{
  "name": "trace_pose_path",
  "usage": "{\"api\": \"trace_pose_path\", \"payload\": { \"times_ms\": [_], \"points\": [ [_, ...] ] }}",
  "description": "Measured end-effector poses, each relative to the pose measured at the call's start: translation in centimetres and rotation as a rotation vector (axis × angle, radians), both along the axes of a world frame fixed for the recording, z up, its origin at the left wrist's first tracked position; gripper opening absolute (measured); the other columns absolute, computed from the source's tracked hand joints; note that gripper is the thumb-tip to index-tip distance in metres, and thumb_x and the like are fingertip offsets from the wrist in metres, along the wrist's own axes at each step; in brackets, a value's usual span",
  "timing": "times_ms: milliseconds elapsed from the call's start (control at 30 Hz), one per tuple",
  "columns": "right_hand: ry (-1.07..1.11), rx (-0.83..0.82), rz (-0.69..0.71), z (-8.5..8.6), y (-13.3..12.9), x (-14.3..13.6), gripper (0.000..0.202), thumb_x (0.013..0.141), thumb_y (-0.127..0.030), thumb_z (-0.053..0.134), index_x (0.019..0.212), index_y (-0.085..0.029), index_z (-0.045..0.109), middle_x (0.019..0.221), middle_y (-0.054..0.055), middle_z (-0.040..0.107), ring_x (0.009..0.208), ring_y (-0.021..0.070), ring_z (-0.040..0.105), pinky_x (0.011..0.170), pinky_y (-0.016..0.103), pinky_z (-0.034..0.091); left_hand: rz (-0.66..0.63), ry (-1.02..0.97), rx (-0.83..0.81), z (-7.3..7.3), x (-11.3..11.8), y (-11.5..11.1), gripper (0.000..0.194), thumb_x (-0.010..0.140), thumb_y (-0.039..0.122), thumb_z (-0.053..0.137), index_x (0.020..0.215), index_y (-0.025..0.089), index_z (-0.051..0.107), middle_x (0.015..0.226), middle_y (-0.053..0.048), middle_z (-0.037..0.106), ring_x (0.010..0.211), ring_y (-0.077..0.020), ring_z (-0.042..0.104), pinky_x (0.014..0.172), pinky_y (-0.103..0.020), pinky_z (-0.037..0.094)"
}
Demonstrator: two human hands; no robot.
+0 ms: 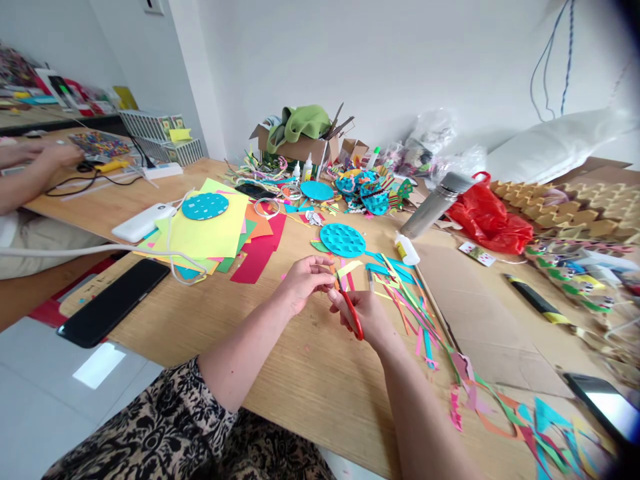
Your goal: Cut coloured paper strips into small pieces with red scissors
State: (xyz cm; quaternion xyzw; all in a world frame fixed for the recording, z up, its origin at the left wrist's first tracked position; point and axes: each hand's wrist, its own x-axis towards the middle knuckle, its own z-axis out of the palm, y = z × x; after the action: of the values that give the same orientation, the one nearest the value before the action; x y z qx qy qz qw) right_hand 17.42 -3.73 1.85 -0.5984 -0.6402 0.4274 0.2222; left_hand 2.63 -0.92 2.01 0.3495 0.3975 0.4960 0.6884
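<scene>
My right hand [369, 319] grips a pair of scissors [356, 321] with red handles, its blades pointing up and left. Just left of the blades, my left hand [304, 283] has its fingertips pinched together, but whatever is between them is too small to make out. Beyond both hands lies a turquoise disc [343, 240] with a pattern of raised bumps. Thin paper strips [400, 290] in several colours are scattered to the right of my hands. A white glue bottle [407, 249] with a yellow label is near the strips.
Coloured paper sheets [205, 230] are stacked at left, under a spotted blue disc [205, 206]. A black phone [115, 300] overhangs the table edge. A metal flask [435, 203], red bag [493, 217], cardboard sheet [480, 313] and utility knife [536, 297] are rightward. Another person's hands [50, 157] are far left.
</scene>
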Motion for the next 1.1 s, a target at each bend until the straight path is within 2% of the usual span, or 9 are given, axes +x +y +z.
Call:
{"api": "trace_pose_path", "payload": {
  "times_ms": [367, 1100],
  "points": [
    [-0.012, -0.009, 0.015, 0.34, -0.1, -0.06, 0.052, 0.073, -0.062, 0.058, 0.062, -0.012, 0.064, 0.045, 0.002, 0.054, 0.038, 0.0101, 0.048, 0.037, 0.019, 0.036, -0.018, 0.011, 0.0, 0.0, -0.13, -0.03, 0.035, 0.059, 0.002, 0.063, 0.092, 0.01, 0.057, 0.064, 0.002, 0.057, 0.054, -0.0072, 0.054, 0.054, -0.021, 0.039],
    [-0.002, -0.024, 0.047, 0.07, -0.02, 0.12, 0.049, 0.075, -0.059, 0.057, 0.062, -0.012, 0.065, 0.046, 0.002, 0.055, 0.038, 0.0096, 0.047, 0.038, 0.02, 0.035, -0.01, 0.064, 0.006, 0.54, -0.4, -0.04, 0.033, 0.06, 0.001, 0.061, 0.091, 0.011, 0.056, 0.056, 0.003, 0.056, 0.05, -0.0072, 0.051, 0.057, -0.023, 0.039]
  ]
}}
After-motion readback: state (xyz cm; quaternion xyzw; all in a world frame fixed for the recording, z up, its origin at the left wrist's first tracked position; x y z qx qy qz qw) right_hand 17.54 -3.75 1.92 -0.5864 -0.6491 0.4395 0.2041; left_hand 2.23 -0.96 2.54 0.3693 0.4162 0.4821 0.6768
